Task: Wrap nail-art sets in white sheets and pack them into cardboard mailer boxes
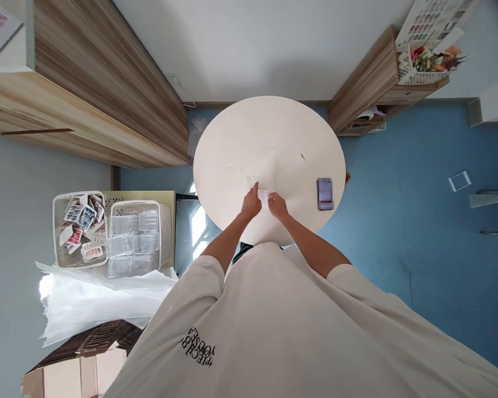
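Note:
On the round white table (pixel 232 132) lies a thin, pale, see-through sheet (pixel 268 181), hard to tell from the tabletop. Between my two hands is a small whitish piece (pixel 264 197), perhaps a slip or a little bag; its kind is too faint to make out. My left hand (pixel 252 203) has its index finger stretched forward over the sheet, the other fingers curled in at the whitish piece's left side. Closed in a pinch, my right hand (pixel 278 205) grips that piece's right edge. The fingertips are small and partly hidden.
A phone (pixel 325 194) lies at the table's right. To the left stand a white basket of small packs (pixel 80 229) and one of clear plastic boxes (pixel 135 237), with white sheeting (pixel 103 298) and a cardboard box (pixel 78 370) nearer me. Wooden cabinets (pixel 120 83) flank the table.

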### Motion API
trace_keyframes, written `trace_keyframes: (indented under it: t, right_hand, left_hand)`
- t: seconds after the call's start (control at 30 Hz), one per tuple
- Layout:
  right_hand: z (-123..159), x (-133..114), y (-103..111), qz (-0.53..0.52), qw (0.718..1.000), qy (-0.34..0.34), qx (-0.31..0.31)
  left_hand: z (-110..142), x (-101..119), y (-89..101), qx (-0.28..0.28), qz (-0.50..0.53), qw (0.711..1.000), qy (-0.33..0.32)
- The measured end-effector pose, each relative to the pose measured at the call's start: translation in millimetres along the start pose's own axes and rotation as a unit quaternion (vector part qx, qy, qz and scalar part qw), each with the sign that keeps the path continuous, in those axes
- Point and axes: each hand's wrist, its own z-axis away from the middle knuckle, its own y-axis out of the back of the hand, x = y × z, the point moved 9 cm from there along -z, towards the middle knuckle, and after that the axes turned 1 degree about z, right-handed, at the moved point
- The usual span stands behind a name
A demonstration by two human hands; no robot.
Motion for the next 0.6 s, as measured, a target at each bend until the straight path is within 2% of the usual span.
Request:
trace_keyframes:
  t: [0.07,0.13,0.27,0.43,0.6]
  right_hand:
    - [3,-4,-1,0.016,1.000,0.018,-0.008]
    - [6,-9,-1,0.027,0.999,0.037,-0.015]
    - [13,-21,-3,0.102,0.992,0.063,-0.040]
    - [15,-30,-5,0.193,0.975,0.075,-0.085]
    - [13,-32,-8,0.189,0.974,0.071,-0.103]
  left_hand:
    - [8,-17,11.1,0.060,-0.010,0.997,0.054]
    - [16,-39,16.0,0.095,0.008,0.987,0.126]
    - [23,-73,3.9,0.075,0.097,0.962,0.244]
    - [12,-80,-3.5,0.072,0.133,0.950,0.273]
    - [9,-80,-13.0,0.044,0.163,0.940,0.296]
